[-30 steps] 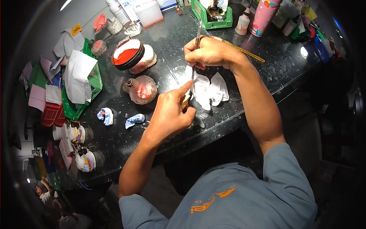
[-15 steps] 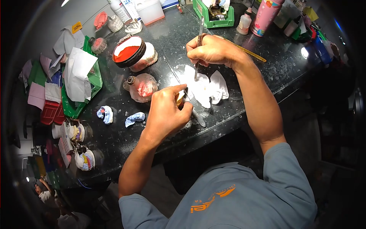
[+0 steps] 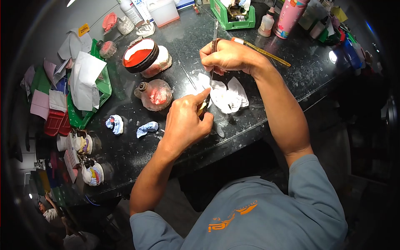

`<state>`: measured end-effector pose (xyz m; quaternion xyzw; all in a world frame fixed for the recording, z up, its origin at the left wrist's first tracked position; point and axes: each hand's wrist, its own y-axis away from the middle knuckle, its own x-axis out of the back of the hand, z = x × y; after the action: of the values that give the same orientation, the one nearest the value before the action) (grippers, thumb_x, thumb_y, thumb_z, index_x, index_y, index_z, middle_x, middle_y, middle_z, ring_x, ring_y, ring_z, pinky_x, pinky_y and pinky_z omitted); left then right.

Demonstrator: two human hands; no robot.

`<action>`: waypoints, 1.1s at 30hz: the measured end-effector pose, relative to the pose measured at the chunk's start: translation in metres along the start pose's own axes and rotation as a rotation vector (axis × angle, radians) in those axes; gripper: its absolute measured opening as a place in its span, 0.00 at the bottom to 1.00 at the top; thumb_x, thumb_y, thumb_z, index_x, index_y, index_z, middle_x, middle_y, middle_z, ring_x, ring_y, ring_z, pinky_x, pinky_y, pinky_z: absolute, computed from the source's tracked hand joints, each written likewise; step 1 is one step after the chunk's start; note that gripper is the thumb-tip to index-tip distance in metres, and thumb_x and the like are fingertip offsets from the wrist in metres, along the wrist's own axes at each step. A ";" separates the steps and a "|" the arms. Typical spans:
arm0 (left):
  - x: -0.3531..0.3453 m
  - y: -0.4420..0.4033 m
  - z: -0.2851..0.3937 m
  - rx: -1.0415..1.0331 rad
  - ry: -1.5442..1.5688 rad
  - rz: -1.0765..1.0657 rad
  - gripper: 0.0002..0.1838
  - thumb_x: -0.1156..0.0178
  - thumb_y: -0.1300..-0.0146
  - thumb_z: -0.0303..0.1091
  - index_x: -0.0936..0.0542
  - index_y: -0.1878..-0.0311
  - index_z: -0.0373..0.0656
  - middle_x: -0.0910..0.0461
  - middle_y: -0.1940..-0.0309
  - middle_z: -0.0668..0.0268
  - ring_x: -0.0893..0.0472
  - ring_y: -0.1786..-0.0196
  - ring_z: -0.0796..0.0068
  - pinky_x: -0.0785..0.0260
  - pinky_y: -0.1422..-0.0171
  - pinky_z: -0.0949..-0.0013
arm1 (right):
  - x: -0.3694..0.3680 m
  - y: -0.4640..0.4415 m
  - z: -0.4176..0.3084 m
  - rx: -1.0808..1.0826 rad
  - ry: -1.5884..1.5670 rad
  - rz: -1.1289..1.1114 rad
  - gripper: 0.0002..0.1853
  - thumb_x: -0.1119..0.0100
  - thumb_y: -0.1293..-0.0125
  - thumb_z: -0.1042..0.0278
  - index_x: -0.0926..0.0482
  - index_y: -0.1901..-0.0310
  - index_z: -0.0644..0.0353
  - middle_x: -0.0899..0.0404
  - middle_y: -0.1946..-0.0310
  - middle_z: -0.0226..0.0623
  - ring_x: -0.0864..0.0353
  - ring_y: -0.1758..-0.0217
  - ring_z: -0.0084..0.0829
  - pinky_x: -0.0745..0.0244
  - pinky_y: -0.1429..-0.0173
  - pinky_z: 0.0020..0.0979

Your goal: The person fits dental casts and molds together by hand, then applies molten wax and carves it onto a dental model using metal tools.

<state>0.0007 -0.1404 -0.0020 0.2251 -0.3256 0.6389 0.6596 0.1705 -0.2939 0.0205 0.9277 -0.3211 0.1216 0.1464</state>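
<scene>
My right hand [image 3: 227, 56] is closed around a slim metal wax knife [image 3: 215, 32], held nearly upright with its lower end pointing down beside my left fingers. In my left hand [image 3: 185, 118], thumb and index finger curl around a small yellowish piece [image 3: 202, 108], mostly hidden by the fingers; its kind I cannot make out. A crumpled white tissue [image 3: 229, 98] lies on the bench below my right hand. Partly under my left hand rests a metal spatula [image 3: 220, 131], its rounded end showing near the bench's front edge.
Left of my hands stand a glass spirit lamp [image 3: 155, 96] and a round container with red material [image 3: 138, 58]. Blue-white pieces [image 3: 147, 130] lie near my left wrist. A yellow-handled brush [image 3: 266, 53], a green bin [image 3: 233, 18] and a pink bottle [image 3: 291, 18] are farther back.
The wax knife and my right hand have shifted slightly left, its lower end now at my left fingertips. My left hand has moved slightly right. The tissue's shape has changed.
</scene>
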 end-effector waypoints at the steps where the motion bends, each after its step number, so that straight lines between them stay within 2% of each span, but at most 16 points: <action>1: 0.000 0.000 -0.001 -0.005 -0.012 0.000 0.31 0.37 0.49 0.28 0.19 0.37 0.34 0.31 0.79 0.60 0.29 0.77 0.75 0.33 0.67 0.67 | 0.000 0.000 0.000 -0.002 -0.003 -0.004 0.08 0.42 0.40 0.69 0.22 0.75 0.60 0.24 0.79 0.28 0.28 0.79 0.19 0.33 0.72 0.24; 8: -0.001 0.000 0.001 -0.041 -0.035 0.009 0.30 0.36 0.50 0.30 0.17 0.40 0.34 0.26 0.79 0.56 0.25 0.78 0.70 0.30 0.66 0.64 | 0.003 -0.001 0.005 -0.013 -0.135 0.008 0.08 0.44 0.40 0.69 0.22 0.75 0.59 0.27 0.79 0.27 0.30 0.77 0.20 0.34 0.70 0.25; 13: -0.001 0.003 0.003 -0.035 0.013 0.014 0.25 0.35 0.51 0.31 0.14 0.46 0.33 0.24 0.78 0.55 0.24 0.77 0.70 0.30 0.67 0.65 | 0.010 0.005 -0.004 0.020 -0.094 0.064 0.10 0.43 0.41 0.68 0.25 0.79 0.57 0.29 0.80 0.23 0.35 0.78 0.18 0.39 0.71 0.24; 17: 0.000 0.005 0.001 -0.057 0.026 0.078 0.23 0.34 0.50 0.31 0.13 0.48 0.34 0.23 0.78 0.55 0.25 0.78 0.71 0.31 0.68 0.67 | 0.012 0.012 -0.008 0.091 -0.141 0.119 0.10 0.43 0.42 0.69 0.28 0.80 0.55 0.30 0.80 0.21 0.37 0.78 0.16 0.41 0.72 0.23; 20: 0.003 0.006 0.001 -0.067 0.051 0.130 0.21 0.34 0.48 0.30 0.13 0.49 0.34 0.23 0.78 0.61 0.27 0.78 0.76 0.32 0.69 0.69 | 0.017 0.012 -0.007 0.137 -0.207 0.082 0.07 0.43 0.44 0.71 0.25 0.78 0.56 0.31 0.79 0.22 0.36 0.78 0.15 0.42 0.73 0.21; 23: 0.010 0.007 0.003 0.016 0.205 0.121 0.18 0.34 0.46 0.27 0.13 0.50 0.35 0.24 0.77 0.67 0.30 0.77 0.82 0.35 0.70 0.71 | 0.017 0.012 -0.008 0.184 -0.264 0.062 0.06 0.42 0.43 0.72 0.23 0.76 0.57 0.30 0.79 0.22 0.37 0.79 0.15 0.42 0.73 0.21; 24: 0.018 0.008 0.006 0.112 0.220 0.004 0.16 0.35 0.41 0.25 0.14 0.50 0.33 0.25 0.75 0.75 0.31 0.75 0.90 0.40 0.72 0.76 | 0.017 0.012 -0.008 0.201 -0.273 0.058 0.06 0.42 0.42 0.72 0.23 0.76 0.57 0.30 0.79 0.22 0.37 0.78 0.15 0.43 0.73 0.21; 27: 0.022 0.004 -0.008 0.282 0.882 -0.160 0.15 0.35 0.38 0.24 0.15 0.48 0.31 0.25 0.75 0.78 0.32 0.75 0.93 0.44 0.73 0.81 | 0.016 0.013 -0.011 0.228 -0.298 0.064 0.05 0.42 0.41 0.71 0.23 0.74 0.57 0.30 0.78 0.22 0.38 0.78 0.14 0.43 0.72 0.21; 28: 0.024 0.004 -0.005 0.301 0.909 -0.168 0.14 0.35 0.36 0.25 0.17 0.48 0.30 0.27 0.75 0.80 0.35 0.76 0.95 0.46 0.74 0.84 | 0.015 0.013 -0.012 0.233 -0.305 0.069 0.05 0.42 0.40 0.71 0.23 0.74 0.57 0.29 0.77 0.21 0.38 0.78 0.13 0.43 0.72 0.20; 33: 0.024 0.002 -0.004 0.414 1.080 -0.224 0.11 0.32 0.37 0.27 0.17 0.53 0.33 0.30 0.77 0.80 0.39 0.79 0.93 0.49 0.76 0.82 | 0.015 0.014 -0.013 0.245 -0.295 0.081 0.06 0.43 0.39 0.71 0.23 0.74 0.57 0.29 0.77 0.21 0.38 0.77 0.12 0.42 0.71 0.20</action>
<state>-0.0015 -0.1205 0.0118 0.0248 0.2139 0.6397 0.7379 0.1714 -0.3083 0.0399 0.9327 -0.3589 0.0282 -0.0214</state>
